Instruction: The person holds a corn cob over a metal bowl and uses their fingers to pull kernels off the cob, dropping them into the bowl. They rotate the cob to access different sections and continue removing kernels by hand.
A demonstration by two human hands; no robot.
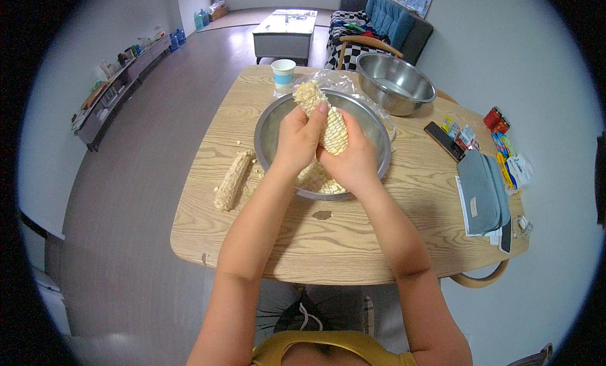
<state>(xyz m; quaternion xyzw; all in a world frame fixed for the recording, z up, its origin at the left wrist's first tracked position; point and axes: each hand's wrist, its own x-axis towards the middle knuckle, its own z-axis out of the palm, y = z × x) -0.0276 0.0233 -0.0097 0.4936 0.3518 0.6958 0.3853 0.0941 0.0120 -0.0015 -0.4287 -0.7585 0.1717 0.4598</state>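
Both my hands grip one ear of pale corn (335,131), tilted over a stainless steel bowl (265,129). My left hand (299,136) is wrapped round the ear on its left side, thumb pressed against the kernels. My right hand (352,153) holds the ear from the right and below. The ear's far end is stripped to rough cob, while rows of kernels still cover the part near my right hand. Loose kernels (322,180) lie in the near part of the bowl, partly hidden by my hands. A bare corn cob (233,181) rests on the table left of the bowl.
A second steel basin (395,84) stands at the back right, near a clear plastic bag (331,81) and a paper cup (283,73). Along the wooden table's (331,252) right side are a grey-blue pouch (483,193), a dark phone-like slab (444,141), snack packets (466,137) and red cans (496,119).
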